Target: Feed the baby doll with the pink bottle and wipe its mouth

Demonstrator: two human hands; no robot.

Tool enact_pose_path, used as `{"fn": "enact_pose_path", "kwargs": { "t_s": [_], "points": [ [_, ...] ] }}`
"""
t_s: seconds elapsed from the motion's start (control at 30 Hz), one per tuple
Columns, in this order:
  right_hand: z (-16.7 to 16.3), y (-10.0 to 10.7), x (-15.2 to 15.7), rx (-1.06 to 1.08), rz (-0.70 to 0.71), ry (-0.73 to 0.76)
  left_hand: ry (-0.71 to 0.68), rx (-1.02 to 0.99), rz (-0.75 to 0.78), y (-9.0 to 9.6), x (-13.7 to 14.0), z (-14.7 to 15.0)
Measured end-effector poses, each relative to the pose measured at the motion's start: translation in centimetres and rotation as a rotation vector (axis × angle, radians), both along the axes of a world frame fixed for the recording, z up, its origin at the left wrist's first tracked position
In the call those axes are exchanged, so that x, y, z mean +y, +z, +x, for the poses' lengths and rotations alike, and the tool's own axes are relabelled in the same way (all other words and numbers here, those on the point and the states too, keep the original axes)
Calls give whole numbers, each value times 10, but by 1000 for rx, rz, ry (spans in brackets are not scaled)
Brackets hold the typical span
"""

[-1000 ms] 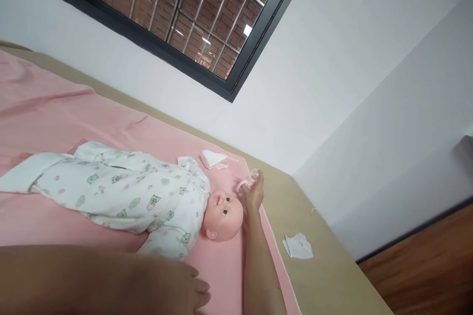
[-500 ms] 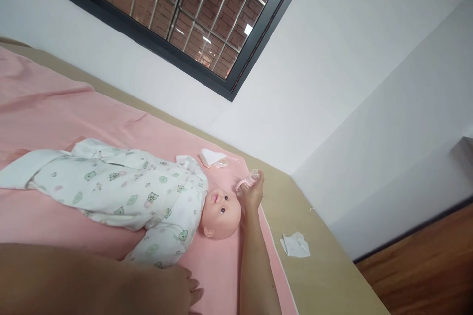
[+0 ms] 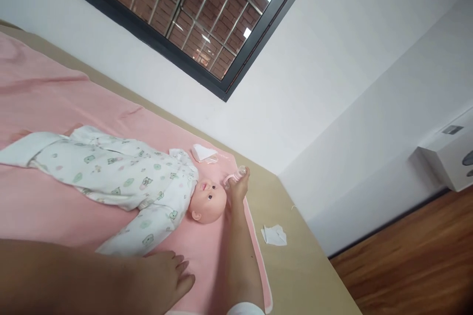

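A baby doll [image 3: 125, 172] in a white printed outfit lies on its back, with its head [image 3: 210, 202] toward the right. Just past the head, my right hand [image 3: 240, 187] is closed round a small clear baby bottle [image 3: 238, 173] with pink handles. The bottle is tilted, and my fingers hide part of it. In the foreground my left hand [image 3: 166, 275] is over the pink blanket [image 3: 199, 246], near the doll's sleeve. Its fingers are loosely stretched out, with nothing in them.
A folded white tissue [image 3: 202, 152] with clear plastic lies by the doll's shoulder. Another white tissue [image 3: 274, 235] is on the tan tabletop [image 3: 295, 275]. Behind stand a white wall and a barred window [image 3: 192, 19]. A white box-like unit [image 3: 451, 147] shows at right, above a wooden floor [image 3: 402, 256].
The view has shifted, so the doll and table appear further left and slightly higher. More of my left hand shows, its fingers on view. My right hand keeps its hold on the bottle.
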State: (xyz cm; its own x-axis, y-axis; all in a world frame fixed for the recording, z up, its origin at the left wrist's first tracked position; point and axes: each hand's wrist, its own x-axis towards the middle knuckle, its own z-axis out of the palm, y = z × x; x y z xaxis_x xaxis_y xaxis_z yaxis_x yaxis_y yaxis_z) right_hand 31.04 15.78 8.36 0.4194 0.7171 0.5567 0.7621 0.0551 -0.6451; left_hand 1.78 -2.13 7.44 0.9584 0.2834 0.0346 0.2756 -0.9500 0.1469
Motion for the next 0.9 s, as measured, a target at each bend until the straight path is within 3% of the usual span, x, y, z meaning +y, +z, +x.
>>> {"fn": "enact_pose_path", "kwargs": {
  "t_s": [0.1, 0.23, 0.33, 0.73, 0.9],
  "points": [
    [0, 3, -3, -33, -77, 12, -46, -79, 74, -24, -6, 5],
    [4, 15, -10, -99, -232, 29, 76, -248, 161, -76, -18, 22],
    [9, 28, -14, -142, -345, 39, 184, -316, 176, -101, -25, 36],
    [1, 67, -27, -126, -497, 74, 206, -302, 181, -108, -28, 34],
    [-11, 58, -44, -116, -410, 22, 193, -207, 277, -106, -26, 36]
  ]
}}
